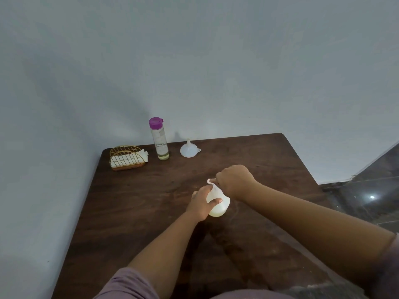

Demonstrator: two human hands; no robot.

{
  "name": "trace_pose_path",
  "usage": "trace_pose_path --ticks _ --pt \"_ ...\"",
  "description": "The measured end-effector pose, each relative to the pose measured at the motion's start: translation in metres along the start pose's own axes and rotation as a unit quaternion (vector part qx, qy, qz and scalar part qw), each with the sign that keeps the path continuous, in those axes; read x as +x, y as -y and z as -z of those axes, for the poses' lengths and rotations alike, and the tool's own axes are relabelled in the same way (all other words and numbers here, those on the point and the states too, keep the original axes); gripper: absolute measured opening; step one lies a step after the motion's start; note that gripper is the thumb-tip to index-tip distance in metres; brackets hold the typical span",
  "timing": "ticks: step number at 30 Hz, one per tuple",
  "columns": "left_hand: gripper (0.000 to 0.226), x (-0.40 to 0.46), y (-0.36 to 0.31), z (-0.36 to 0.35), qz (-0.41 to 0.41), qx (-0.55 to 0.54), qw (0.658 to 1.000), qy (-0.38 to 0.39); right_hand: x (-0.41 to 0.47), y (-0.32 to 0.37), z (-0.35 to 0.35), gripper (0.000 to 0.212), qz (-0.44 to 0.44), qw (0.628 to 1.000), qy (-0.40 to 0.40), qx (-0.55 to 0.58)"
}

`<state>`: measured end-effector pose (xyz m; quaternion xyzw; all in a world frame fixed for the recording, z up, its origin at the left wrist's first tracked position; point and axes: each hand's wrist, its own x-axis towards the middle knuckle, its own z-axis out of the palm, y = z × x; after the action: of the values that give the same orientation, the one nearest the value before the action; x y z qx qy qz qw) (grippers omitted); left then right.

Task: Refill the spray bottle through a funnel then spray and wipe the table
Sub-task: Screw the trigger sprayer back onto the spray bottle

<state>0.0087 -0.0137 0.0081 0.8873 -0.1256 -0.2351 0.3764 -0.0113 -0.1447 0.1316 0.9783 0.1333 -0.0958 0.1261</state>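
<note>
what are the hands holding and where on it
Both hold the white spray bottle: left hand grips its body, right hand grips the spray head on top.

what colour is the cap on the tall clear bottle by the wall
Purple (magenta-leaning): the cap tops the tall clear bottle, seen best in the head view.

The bottle [218,203] in my grip is milky white. The bench [248,160] is dark brown with wood grain. The tall bottle [160,143] is clear with a purple cap [155,122]. The funnel [189,149] is white. The rack [126,157] is gold wire, holding white napkins [129,160]. My sleeves [127,285] are mauve.
</note>
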Motion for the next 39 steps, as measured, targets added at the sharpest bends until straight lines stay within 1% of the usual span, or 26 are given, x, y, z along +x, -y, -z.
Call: trace_pose_path --ticks 2,4,6,7,8,10,12,13,15,16,17,20,22,23,24,25,27,28,29,30,32,33,34,36,38,39 --pt "0.057 -0.001 0.001 -0.002 0.004 0.004 1.0 -0.002 0.003 0.01 0.0 0.033 -0.085 0.992 0.015 0.096" --pt "0.053 -0.001 -0.001 -0.001 0.01 0.015 1.0 0.006 0.012 0.013 0.005 0.04 -0.123 0.969 0.098 0.191" --pt "0.05 0.004 0.003 -0.004 0.025 0.024 0.999 0.016 0.021 0.003 0.011 0.032 -0.146 0.917 0.209 0.306" --pt "0.051 0.007 0.005 -0.005 0.025 0.021 0.999 0.018 0.019 -0.004 0.016 0.03 -0.153 0.893 0.242 0.348" --pt "0.053 0.008 0.004 -0.005 0.019 0.021 0.999 0.02 0.017 -0.01 0.024 0.035 -0.142 0.901 0.241 0.333" --pt "0.057 0.006 0.0 -0.002 0.013 0.019 1.0 0.015 0.009 -0.021 0.03 0.055 -0.086 0.963 0.169 0.192" --pt "0.059 0.009 0.002 -0.003 0.016 0.01 1.0 0.01 0.001 -0.024 0.029 0.069 -0.005 0.985 0.127 0.115" --pt "0.059 0.009 0.002 -0.004 0.017 0.01 1.0 0.013 0.0 -0.023 0.027 0.066 0.041 0.987 0.128 0.084" --pt "0.061 0.008 0.005 -0.004 0.019 0.008 1.0 0.02 0.005 -0.016 0.018 0.042 0.085 0.987 0.13 0.049" --pt "0.064 0.009 0.007 -0.005 0.024 -0.001 0.999 0.021 0.008 -0.013 0.016 0.031 0.084 0.988 0.116 0.054" --pt "0.069 0.009 0.008 -0.004 0.034 -0.022 0.999 0.021 0.01 -0.011 0.014 0.029 0.075 0.99 0.102 0.063" --pt "0.069 0.005 0.004 -0.002 0.035 -0.034 0.999 0.018 0.012 -0.01 0.011 0.036 0.0 0.988 0.071 0.139" --pt "0.063 0.005 0.008 -0.005 0.015 -0.027 1.0 0.001 0.011 -0.005 0.002 0.043 -0.07 0.967 0.045 0.242" --pt "0.059 0.005 0.009 -0.007 0.01 -0.033 0.999 -0.007 0.011 0.0 -0.005 0.043 -0.108 0.945 0.025 0.307" --pt "0.056 0.004 0.007 -0.007 0.005 -0.037 0.999 -0.012 0.011 0.005 -0.011 0.042 -0.155 0.909 0.011 0.386" --pt "0.055 0.003 0.007 -0.007 0.004 -0.038 0.999 -0.012 0.01 0.007 -0.015 0.042 -0.204 0.853 0.018 0.479" --pt "0.054 0.008 0.012 -0.01 0.0 -0.029 1.0 0.002 0.006 0.006 -0.009 0.053 -0.269 0.681 0.116 0.671" --pt "0.053 0.011 0.014 -0.011 -0.006 -0.026 1.0 0.008 0.003 0.003 -0.004 0.062 -0.272 0.616 0.158 0.722" --pt "0.052 0.009 0.012 -0.009 -0.013 -0.026 1.0 0.011 0.002 -0.001 -0.002 0.073 -0.271 0.594 0.17 0.738" --pt "0.053 0.008 0.01 -0.007 -0.014 -0.031 0.999 0.01 0.001 -0.007 -0.002 0.089 -0.275 0.618 0.151 0.721" --pt "0.055 0.007 0.008 -0.003 -0.012 -0.036 0.999 0.008 -0.003 -0.02 -0.009 0.122 -0.272 0.751 0.077 0.597" --pt "0.055 0.008 0.008 -0.004 -0.011 -0.033 0.999 0.007 -0.007 -0.026 -0.015 0.128 -0.262 0.796 0.05 0.544" --pt "0.054 0.008 0.008 -0.004 -0.017 -0.028 0.999 0.006 -0.012 -0.028 -0.023 0.125 -0.248 0.82 0.038 0.515" --pt "0.051 0.006 0.008 -0.003 -0.029 -0.031 0.999 0.001 -0.014 -0.026 -0.045 0.09 -0.206 0.845 0.059 0.491" --pt "0.05 0.007 0.008 -0.004 -0.032 -0.035 0.999 0.001 -0.011 -0.014 -0.067 0.054 -0.156 0.859 0.052 0.485" --pt "0.049 0.008 0.008 -0.004 -0.032 -0.037 0.999 -0.001 -0.008 -0.007 -0.077 0.046 -0.142 0.854 0.028 0.499"
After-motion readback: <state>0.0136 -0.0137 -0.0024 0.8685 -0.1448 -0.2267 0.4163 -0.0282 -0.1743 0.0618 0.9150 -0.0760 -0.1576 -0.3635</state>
